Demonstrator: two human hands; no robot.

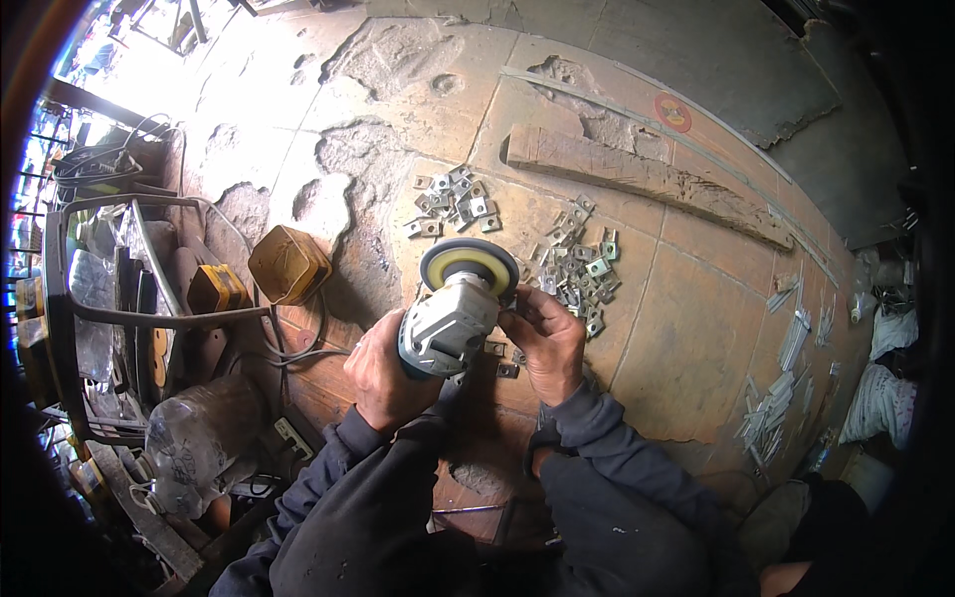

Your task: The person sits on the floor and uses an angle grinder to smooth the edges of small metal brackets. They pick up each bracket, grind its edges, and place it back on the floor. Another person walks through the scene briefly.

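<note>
Grinder is between the two hands, its long way pointing forward, with the round disc at the far end. The left hand is wrapped around it. The right hand is pinched by the disc's right edge; I can't tell what it holds.

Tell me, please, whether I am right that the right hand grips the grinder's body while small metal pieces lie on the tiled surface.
Not quite: the head view shows the left hand gripping the body of the grinder. Small metal pieces do lie on the tiled surface.
</note>
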